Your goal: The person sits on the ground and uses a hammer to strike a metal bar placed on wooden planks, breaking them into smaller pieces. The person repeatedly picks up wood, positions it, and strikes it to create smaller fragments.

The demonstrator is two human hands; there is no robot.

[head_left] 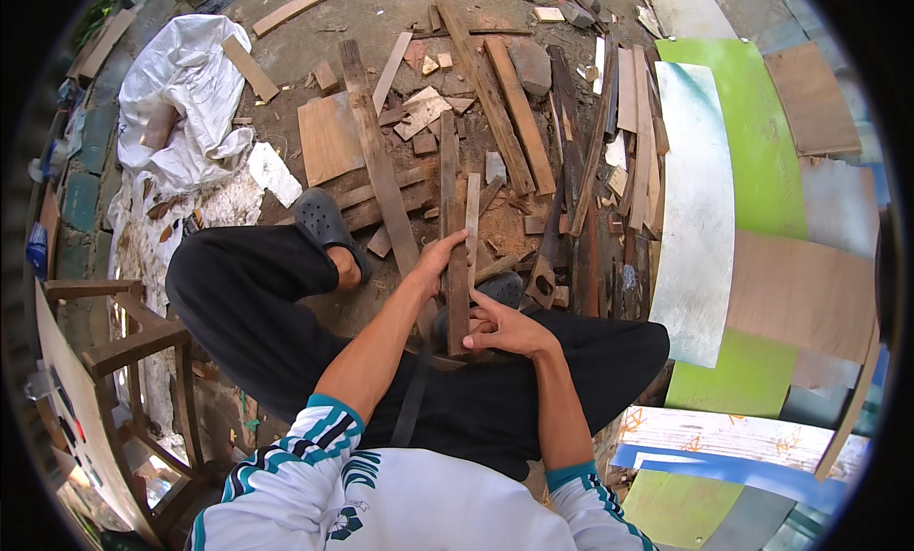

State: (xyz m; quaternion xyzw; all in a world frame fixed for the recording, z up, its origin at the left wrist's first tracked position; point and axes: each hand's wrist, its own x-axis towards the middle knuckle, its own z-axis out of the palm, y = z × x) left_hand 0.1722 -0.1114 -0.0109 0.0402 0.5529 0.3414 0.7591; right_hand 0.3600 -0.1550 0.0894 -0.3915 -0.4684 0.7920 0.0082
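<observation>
A narrow dark-brown wooden strip (458, 299) stands lengthwise between my legs, its near end by my lap. My left hand (440, 264) is closed around its left side, partway up. Lower down, my right hand (514, 330) grips the same strip near its close end, thumb and fingers against the right edge. A thinner, paler strip (472, 218) runs alongside; whether my fingers hold it too is hard to tell. Right of my hands lies a handsaw (543, 275) with a wooden handle. A long weathered plank (376, 156) slants away just left of the strip.
Wood scraps and beams (519, 113) litter the ground ahead. A white sack (186, 85) lies far left, a wooden stool frame (143, 346) near left. Along the right side are overlapping sheets, including a white panel (695, 208) and a green panel (752, 123).
</observation>
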